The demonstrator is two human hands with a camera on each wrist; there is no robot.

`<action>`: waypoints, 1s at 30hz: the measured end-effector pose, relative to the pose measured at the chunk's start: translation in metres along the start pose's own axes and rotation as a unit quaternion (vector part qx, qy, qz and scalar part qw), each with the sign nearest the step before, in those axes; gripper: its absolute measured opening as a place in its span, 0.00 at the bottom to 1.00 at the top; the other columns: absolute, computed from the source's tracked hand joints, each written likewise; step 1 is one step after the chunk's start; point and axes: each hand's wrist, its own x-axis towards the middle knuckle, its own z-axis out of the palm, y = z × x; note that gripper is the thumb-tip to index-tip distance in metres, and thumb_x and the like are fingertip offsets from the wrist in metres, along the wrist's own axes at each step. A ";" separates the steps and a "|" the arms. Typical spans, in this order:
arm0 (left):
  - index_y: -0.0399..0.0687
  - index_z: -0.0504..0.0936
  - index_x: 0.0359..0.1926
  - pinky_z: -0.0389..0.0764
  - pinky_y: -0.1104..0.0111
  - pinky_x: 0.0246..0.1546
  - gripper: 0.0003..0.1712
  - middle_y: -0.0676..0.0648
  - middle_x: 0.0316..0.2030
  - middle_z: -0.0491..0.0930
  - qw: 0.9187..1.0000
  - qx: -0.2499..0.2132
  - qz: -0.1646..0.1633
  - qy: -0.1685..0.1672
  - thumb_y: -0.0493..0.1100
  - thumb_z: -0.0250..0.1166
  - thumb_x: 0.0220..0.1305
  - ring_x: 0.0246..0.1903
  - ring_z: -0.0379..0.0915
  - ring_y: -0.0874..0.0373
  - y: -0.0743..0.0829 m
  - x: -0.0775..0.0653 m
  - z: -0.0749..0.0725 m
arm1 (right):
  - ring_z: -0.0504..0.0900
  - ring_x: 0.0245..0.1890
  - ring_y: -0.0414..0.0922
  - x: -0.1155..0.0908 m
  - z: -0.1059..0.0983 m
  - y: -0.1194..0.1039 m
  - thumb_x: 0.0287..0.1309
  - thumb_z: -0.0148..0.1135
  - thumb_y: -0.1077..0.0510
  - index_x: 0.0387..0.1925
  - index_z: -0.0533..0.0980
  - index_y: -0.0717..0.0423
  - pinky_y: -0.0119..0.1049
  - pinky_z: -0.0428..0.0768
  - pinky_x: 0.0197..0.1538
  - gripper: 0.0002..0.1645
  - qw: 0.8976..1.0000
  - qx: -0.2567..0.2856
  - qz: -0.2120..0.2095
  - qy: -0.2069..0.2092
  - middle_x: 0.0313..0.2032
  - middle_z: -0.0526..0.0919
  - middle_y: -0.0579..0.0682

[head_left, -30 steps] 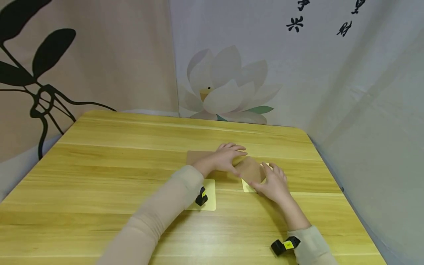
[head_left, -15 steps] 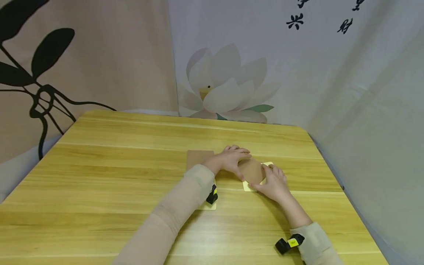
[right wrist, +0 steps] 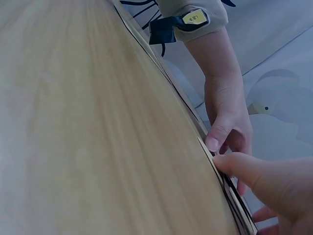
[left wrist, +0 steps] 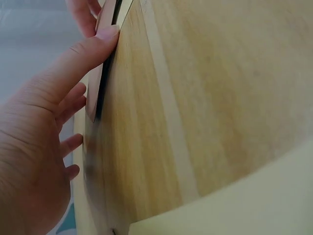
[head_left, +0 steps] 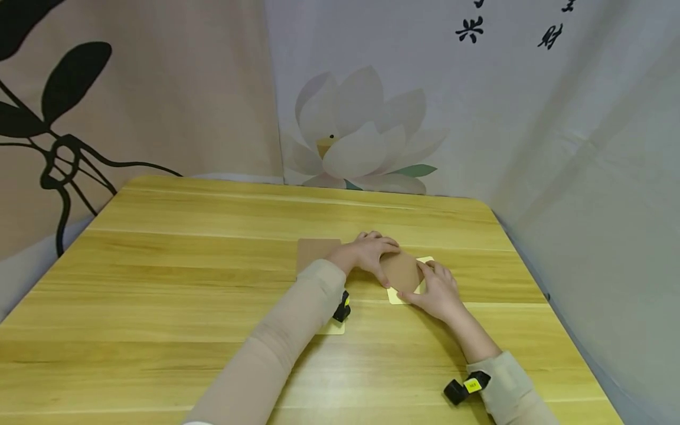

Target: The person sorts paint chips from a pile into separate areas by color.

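While pinching the brown card [head_left: 401,273] at its near right edge with the right hand [head_left: 438,295], holds it askew over a pale yellow card [head_left: 395,298] on the bench [head_left: 212,283], with corners out of line; cannot tell any long axis, nor whether touching below. Pinches the left side with the left hand [head_left: 370,254], about equally near. Has a brown square [head_left: 317,252] lying farther left, past that hand.

Leaves [head_left: 76,79]: black, ten o'clock
Lotus [head_left: 355,150]: pale, past twelve
Characters [head_left: 470,29]: black, one to two
Table [head_left: 175,295]: wooden, six o'clock
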 end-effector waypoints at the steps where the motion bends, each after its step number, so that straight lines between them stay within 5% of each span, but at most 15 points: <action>1: 0.61 0.63 0.71 0.48 0.55 0.64 0.55 0.59 0.70 0.55 1.000 0.001 0.001 0.001 0.70 0.72 0.42 0.68 0.45 0.52 0.000 0.000 0.000 | 0.55 0.63 0.67 0.000 0.000 0.000 0.46 0.70 0.35 0.67 0.63 0.64 0.66 0.52 0.59 0.55 1.000 0.001 0.000 0.000 0.63 0.61 0.68; 15: 0.61 0.62 0.71 0.48 0.56 0.63 0.56 0.58 0.70 0.56 1.000 0.001 0.011 0.009 0.71 0.71 0.42 0.67 0.46 0.53 -0.001 -0.001 0.001 | 0.54 0.64 0.66 0.001 -0.005 0.003 0.45 0.73 0.41 0.67 0.62 0.66 0.64 0.49 0.61 0.54 0.999 0.025 -0.025 0.008 0.64 0.58 0.68; 30: 0.59 0.66 0.69 0.50 0.54 0.63 0.55 0.55 0.66 0.61 0.996 0.029 0.032 0.082 0.73 0.69 0.41 0.66 0.49 0.53 0.002 -0.012 -0.009 | 0.49 0.66 0.64 0.005 -0.022 0.005 0.47 0.72 0.39 0.69 0.60 0.63 0.66 0.49 0.60 0.55 0.996 0.042 -0.073 0.001 0.66 0.56 0.65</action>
